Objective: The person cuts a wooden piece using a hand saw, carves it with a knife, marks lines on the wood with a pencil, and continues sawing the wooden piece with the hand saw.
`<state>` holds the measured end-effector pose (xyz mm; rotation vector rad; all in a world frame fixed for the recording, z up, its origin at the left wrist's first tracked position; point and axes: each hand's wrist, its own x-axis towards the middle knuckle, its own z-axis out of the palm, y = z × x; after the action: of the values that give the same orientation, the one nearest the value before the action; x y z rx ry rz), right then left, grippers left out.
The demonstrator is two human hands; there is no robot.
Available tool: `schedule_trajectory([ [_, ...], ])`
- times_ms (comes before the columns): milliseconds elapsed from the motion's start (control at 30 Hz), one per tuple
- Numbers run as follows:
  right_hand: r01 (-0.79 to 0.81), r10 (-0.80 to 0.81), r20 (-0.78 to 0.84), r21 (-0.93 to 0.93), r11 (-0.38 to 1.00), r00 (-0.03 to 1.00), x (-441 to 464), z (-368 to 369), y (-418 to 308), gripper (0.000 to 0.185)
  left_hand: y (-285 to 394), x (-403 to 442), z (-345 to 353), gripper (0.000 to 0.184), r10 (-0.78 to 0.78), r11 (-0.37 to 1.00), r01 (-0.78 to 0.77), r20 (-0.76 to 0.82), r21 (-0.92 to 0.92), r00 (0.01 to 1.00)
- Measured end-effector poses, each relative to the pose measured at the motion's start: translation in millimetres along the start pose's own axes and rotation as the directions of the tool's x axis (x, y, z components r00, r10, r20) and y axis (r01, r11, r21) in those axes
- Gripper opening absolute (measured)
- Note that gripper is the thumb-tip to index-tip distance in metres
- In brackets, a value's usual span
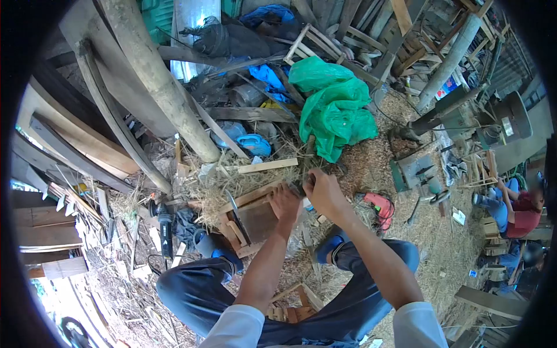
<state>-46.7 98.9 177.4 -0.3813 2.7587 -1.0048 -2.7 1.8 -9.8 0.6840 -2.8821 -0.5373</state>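
A wooden box-like piece [261, 223] rests on the ground between my feet, with a flat brown panel and pale edge strips. My left hand [284, 202] is bent over its upper right corner, fingers curled down on the wood. Close beside it, my right hand [325, 191] is closed around a small dark thing at that corner; the fingers hide most of it, so its kind is unclear. A thin metal blade [232, 200] stands up at the box's left side. Just beyond lies a loose pale wood strip [268, 166].
Green plastic sheeting [336, 110] is heaped ahead. A red power tool [380, 210] lies at right, an angle grinder [166, 229] at left. A metal machine [420, 174] and a seated person [519, 209] are farther right. Wooden posts [168, 87] lean at left; shavings cover the ground.
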Motion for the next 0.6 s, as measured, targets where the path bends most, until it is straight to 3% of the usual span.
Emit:
schedule_trajectory([
  [67,-0.051,0.051,0.002,-0.034,0.998,0.999,-11,8,7,0.026,-8,-9,32,0.034,0.136,0.987,-0.118,-0.189,0.108,0.972],
  [100,-0.063,0.063,0.005,0.028,0.998,0.998,-19,0,10,0.030,5,-1,-8,0.036,0.063,0.998,-0.060,0.119,-0.023,0.991],
  [200,0.044,-0.041,-0.080,0.034,0.998,0.996,-51,-12,27,0.035,9,-4,-26,0.036,0.073,0.997,-0.073,0.037,0.006,0.997],
  [267,0.138,-0.095,-0.230,0.177,0.974,0.969,-76,-10,29,0.039,12,2,-31,0.035,0.060,0.998,-0.060,0.087,-0.007,0.994],
  [300,0.143,-0.101,-0.219,0.182,0.973,0.970,-86,-9,26,0.039,12,3,-29,0.033,0.059,0.998,-0.058,0.087,-0.014,0.994],
  [367,-0.135,0.152,-0.034,0.302,0.944,0.988,-113,-1,17,0.039,0,-2,-20,0.031,0.043,0.999,-0.044,0.110,0.006,0.993],
  [467,-0.267,0.292,0.011,0.443,0.856,0.956,-153,23,29,0.041,0,3,0,0.029,0.064,0.997,-0.065,0.012,0.039,0.998],
  [500,-0.286,0.290,0.039,0.331,0.899,0.956,-155,23,40,0.041,4,2,-4,0.029,0.025,1.000,-0.025,0.060,0.008,0.998],
  [533,-0.287,0.285,0.053,0.329,0.900,0.957,-150,11,26,0.041,3,2,-10,0.029,-0.016,1.000,0.018,0.109,-0.015,0.994],
  [600,-0.071,0.101,-0.098,0.273,0.959,0.990,-131,-22,-4,0.037,5,0,-22,0.030,0.005,1.000,-0.004,0.068,-0.012,0.998],
])
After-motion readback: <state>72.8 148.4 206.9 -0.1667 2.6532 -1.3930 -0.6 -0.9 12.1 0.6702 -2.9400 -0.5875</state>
